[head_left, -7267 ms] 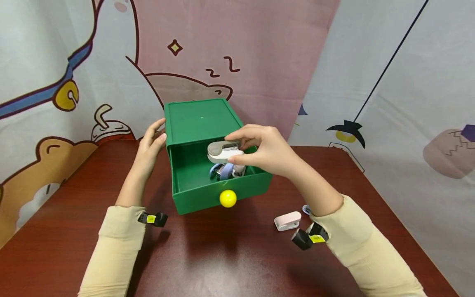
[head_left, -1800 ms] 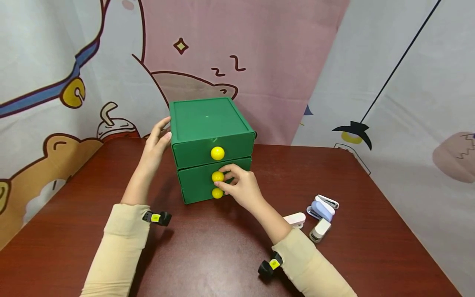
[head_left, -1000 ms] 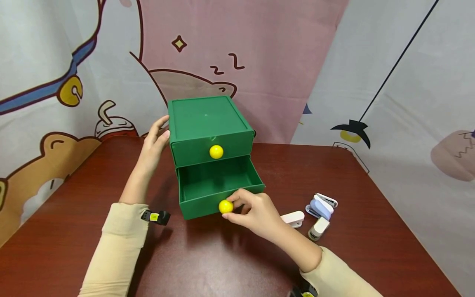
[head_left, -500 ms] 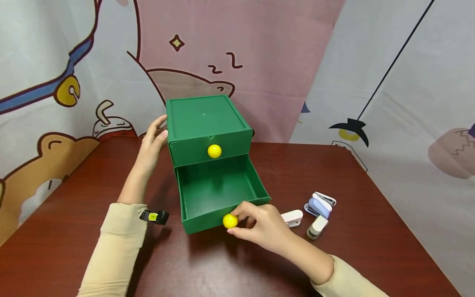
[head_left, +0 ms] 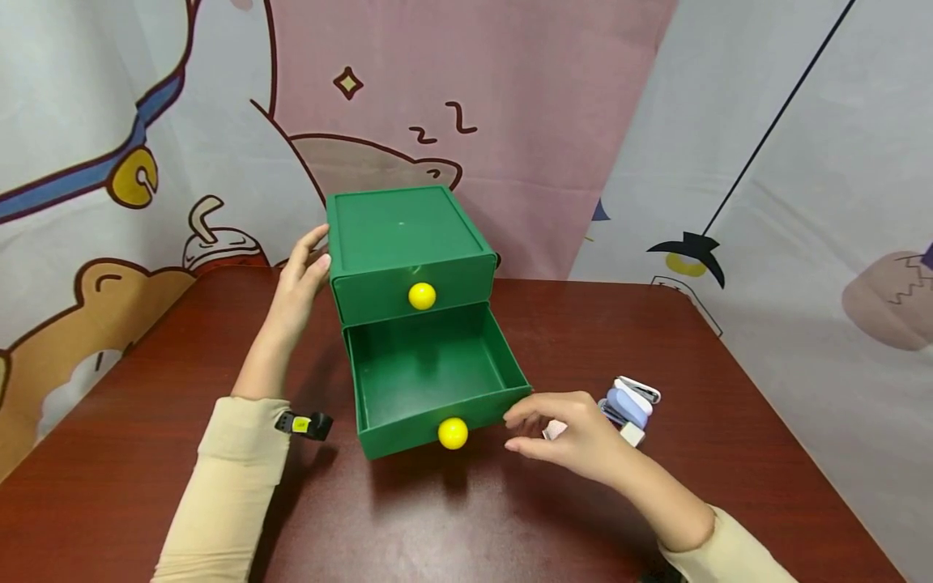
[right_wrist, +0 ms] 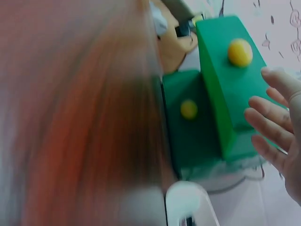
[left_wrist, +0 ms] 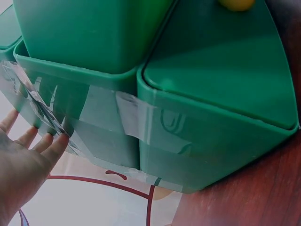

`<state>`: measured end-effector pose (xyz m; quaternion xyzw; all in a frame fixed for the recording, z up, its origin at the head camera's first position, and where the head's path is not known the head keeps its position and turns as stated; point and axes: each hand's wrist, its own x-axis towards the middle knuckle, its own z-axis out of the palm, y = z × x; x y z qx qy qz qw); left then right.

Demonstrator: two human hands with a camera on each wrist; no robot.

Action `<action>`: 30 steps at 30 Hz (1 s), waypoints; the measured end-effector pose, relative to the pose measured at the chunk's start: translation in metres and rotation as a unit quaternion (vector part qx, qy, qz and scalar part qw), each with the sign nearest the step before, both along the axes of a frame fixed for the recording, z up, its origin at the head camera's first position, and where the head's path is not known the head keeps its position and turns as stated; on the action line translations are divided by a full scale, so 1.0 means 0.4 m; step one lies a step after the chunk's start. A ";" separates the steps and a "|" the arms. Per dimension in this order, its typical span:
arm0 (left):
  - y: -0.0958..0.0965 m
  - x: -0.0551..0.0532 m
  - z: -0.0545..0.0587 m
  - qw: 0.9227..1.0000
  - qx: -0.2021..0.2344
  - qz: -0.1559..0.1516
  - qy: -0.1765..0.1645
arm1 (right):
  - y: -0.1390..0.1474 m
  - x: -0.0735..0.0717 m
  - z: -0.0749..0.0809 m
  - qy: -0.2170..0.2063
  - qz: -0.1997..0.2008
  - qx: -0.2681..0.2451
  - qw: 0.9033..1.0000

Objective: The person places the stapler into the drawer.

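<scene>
A green two-drawer box (head_left: 401,231) stands on the table. Its upper drawer is closed, with a yellow knob (head_left: 421,296); the lower drawer (head_left: 430,372) is pulled out and bare inside. My left hand (head_left: 295,283) rests its fingertips against the box's left side; the left wrist view shows them on clear tape (left_wrist: 131,115) there. My right hand (head_left: 576,433), fingers loosely bent around nothing, is right of the lower yellow knob (head_left: 453,433), apart from it. Behind it, a pale pink stapler (head_left: 554,429) is mostly hidden.
Right of my right hand lie a white stapler (head_left: 645,390), a blue stapler (head_left: 628,407) and a small white-topped stapler (head_left: 632,435), partly covered by the hand. A printed curtain (head_left: 510,146) hangs behind the table (head_left: 583,340).
Staplers left the upper drawer for the table, and that drawer was closed. My right hand pulled out the lower drawer, let go of its knob and moved right. The left hand stayed.
</scene>
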<state>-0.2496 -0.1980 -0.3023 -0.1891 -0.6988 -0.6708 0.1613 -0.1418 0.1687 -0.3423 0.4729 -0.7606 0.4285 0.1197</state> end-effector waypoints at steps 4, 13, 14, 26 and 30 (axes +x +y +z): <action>0.000 0.000 0.001 1.000 0.002 -0.001 0.002 | 0.038 -0.001 0.029 -0.015 -0.018 0.018 1.000; 0.001 0.000 0.001 1.000 0.006 -0.006 0.006 | 0.139 -0.061 -0.003 -0.079 -0.067 0.120 0.987; 0.001 0.000 0.001 1.000 0.005 -0.006 0.006 | 0.153 -0.074 -0.018 -0.089 -0.065 0.131 0.985; 0.002 0.002 0.001 1.000 -0.002 0.001 0.004 | 0.221 -0.129 -0.083 -0.182 -0.062 0.216 0.957; 0.004 0.004 0.004 1.000 0.001 0.001 0.001 | 0.223 -0.131 -0.090 -0.209 -0.052 0.209 0.954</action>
